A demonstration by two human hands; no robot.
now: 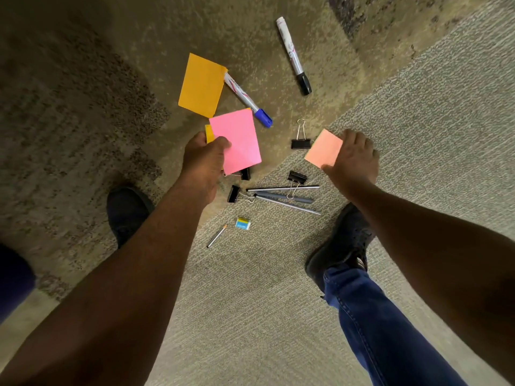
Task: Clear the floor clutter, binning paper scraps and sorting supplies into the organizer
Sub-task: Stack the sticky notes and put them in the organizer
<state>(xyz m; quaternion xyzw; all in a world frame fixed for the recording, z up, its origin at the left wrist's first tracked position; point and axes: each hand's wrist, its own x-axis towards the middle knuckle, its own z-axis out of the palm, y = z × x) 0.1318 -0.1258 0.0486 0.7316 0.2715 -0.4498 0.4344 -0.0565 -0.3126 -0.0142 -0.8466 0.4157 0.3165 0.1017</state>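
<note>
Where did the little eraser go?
The eraser lies on the carpet low in the middle, between the short pencil and the pens.

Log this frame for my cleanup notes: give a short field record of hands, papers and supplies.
left hand: grips pink paper, a yellow sheet behind it
right hand: fingers on salmon paper
loose paper: orange sheet on carpet
markers: blue-capped, black-capped
binder clips: four visible
other: pens, short pencil, eraser
</note>
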